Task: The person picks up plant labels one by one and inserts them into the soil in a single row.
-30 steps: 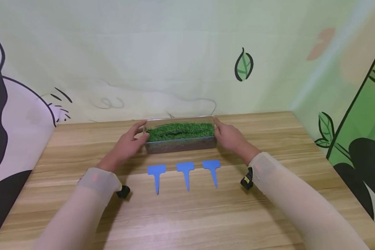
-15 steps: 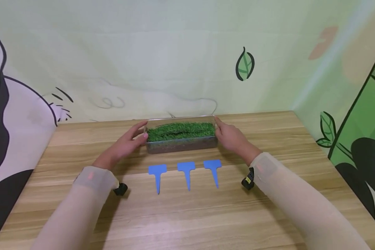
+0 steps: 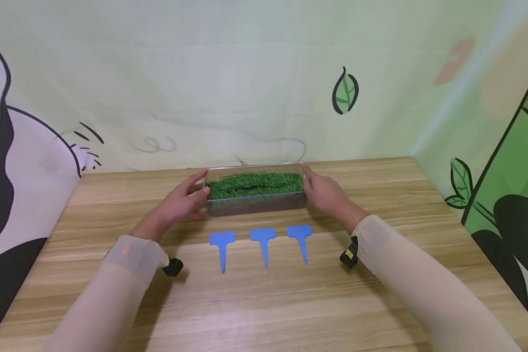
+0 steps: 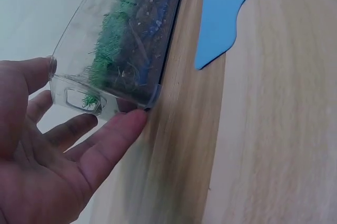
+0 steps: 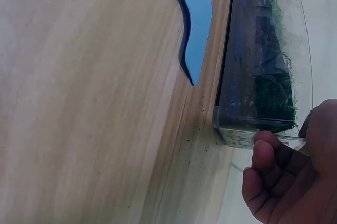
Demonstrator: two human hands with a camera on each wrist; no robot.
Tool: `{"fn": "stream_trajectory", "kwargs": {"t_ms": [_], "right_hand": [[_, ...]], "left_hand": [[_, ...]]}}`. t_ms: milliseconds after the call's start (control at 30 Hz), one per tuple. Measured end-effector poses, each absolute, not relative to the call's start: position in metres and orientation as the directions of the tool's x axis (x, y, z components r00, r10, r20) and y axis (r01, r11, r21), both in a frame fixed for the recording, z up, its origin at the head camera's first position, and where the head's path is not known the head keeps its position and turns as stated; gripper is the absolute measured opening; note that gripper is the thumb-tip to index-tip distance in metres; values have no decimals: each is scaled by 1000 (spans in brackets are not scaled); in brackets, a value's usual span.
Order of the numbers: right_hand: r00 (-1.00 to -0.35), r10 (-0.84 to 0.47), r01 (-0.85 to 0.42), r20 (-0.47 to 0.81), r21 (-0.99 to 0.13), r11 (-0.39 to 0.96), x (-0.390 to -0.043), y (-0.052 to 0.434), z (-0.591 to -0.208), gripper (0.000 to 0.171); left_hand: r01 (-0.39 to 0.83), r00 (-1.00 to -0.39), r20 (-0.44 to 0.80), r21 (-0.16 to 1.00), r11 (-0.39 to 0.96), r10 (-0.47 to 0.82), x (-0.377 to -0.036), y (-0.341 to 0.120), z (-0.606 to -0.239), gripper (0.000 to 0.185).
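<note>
Head view: clear plastic box (image 3: 255, 203) w/ green turf (image 3: 255, 184) sits on wooden table (image 3: 264, 303), far-centre. Left hand (image 3: 176, 208) at box's left end, fingers straight, thumb tip touching bottom corner per left wrist cam. Right hand (image 3: 327, 195) at right end; right wrist cam shows fingers (image 5: 266, 155) curled against the end wall, prob. gripping, though the contact is partly hidden. Three blue T-shaped plant tags (image 3: 262, 244) lie in a row just in front of box, approx. parallel, apart from both hands.
</note>
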State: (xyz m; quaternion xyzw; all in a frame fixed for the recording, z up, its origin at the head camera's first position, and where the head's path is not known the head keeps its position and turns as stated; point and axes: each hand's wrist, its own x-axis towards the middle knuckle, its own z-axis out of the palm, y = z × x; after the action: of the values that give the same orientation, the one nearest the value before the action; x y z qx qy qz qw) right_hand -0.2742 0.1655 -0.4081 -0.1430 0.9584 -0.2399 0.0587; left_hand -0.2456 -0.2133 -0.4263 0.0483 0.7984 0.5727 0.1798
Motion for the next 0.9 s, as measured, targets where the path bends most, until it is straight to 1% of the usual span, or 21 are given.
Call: {"fn": "stream_trajectory", "kwargs": {"t_ms": [200,367,500,633,767,900], "right_hand": [[-953,-302,-249,-30,-490,836,-276,169,-411,57],[-953,-302,-256,-20,-483,837,-277,169,-412,57],[-953,-303,-261,-12,-477,839,-277,169,-412,57],[-953,-302,-260,-11,-477,840,-277,169,-412,57],[-955,-297,-257,-11,-472,843,-276,169,-413,57],[-957,-289,-254,-3,-467,847,-275,170,-413,57]], "left_hand": [[-138,-929,-224,948,288,293,-246,-212,-429,67],[-110,-932,-214,936,333,292,-246,-213,-430,68],[-42,-941,-188,890,455,281,-246,-217,-429,68],[3,-945,-189,813,583,268,-245,-220,-428,67],[24,-941,-209,745,667,268,-245,-220,-426,67],[67,-944,-199,664,745,263,-246,-219,-425,67]]}}
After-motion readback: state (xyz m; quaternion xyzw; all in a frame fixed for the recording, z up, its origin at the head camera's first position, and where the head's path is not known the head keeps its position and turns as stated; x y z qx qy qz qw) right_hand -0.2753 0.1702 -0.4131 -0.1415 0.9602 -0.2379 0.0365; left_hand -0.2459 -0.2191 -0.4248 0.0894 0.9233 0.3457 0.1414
